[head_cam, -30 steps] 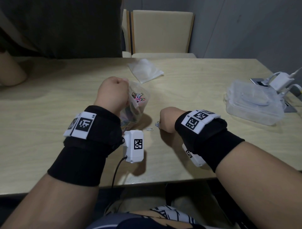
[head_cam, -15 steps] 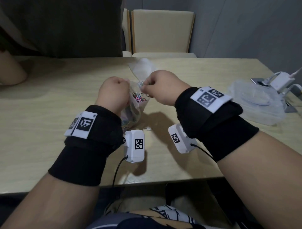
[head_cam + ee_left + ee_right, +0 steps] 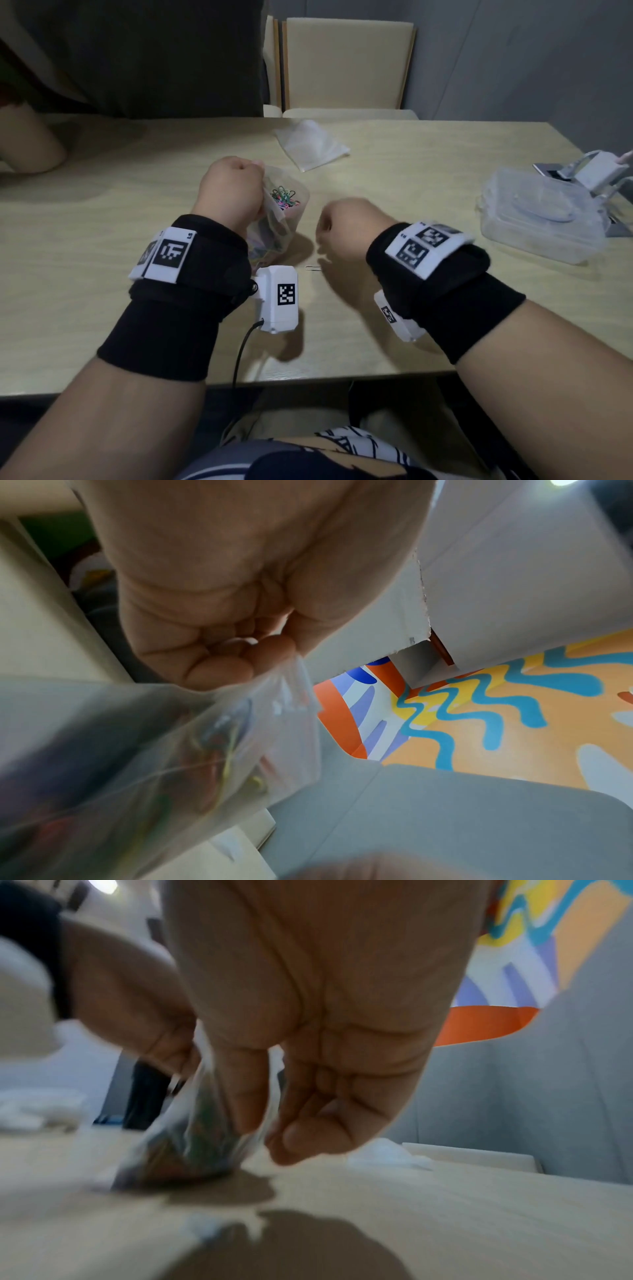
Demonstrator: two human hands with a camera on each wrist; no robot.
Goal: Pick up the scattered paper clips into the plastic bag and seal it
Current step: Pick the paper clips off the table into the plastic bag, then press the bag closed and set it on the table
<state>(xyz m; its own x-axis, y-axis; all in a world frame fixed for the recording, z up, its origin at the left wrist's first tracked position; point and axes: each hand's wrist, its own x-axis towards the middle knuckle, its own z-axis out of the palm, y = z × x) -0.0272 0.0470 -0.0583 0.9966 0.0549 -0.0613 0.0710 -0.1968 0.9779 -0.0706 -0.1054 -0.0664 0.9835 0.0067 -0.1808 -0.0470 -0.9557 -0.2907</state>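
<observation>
My left hand [image 3: 229, 192] grips the rim of a clear plastic bag [image 3: 291, 219] and holds it upright on the table, its mouth open. Coloured paper clips [image 3: 284, 200] lie heaped inside. In the left wrist view my left hand [image 3: 219, 647] has its fingers curled over the edge of the bag [image 3: 137, 750]. One silver paper clip [image 3: 312, 268] lies on the table just below the bag. My right hand [image 3: 346, 229] hovers to the right of the bag, above that clip. The right wrist view shows my right hand [image 3: 268, 1137] with fingers pointing down, holding nothing, in front of the bag [image 3: 192, 1139].
An empty second plastic bag [image 3: 311, 145] lies further back. A clear lidded plastic box [image 3: 537, 219] sits at the right, with a white charger and cables [image 3: 596, 171] behind it. Another person's arm [image 3: 27, 144] rests at the far left. A chair [image 3: 346, 68] stands behind the table.
My right hand rose from the table to the bag's mouth, then dropped back down to the right of the bag. The left hand and bag stayed in place.
</observation>
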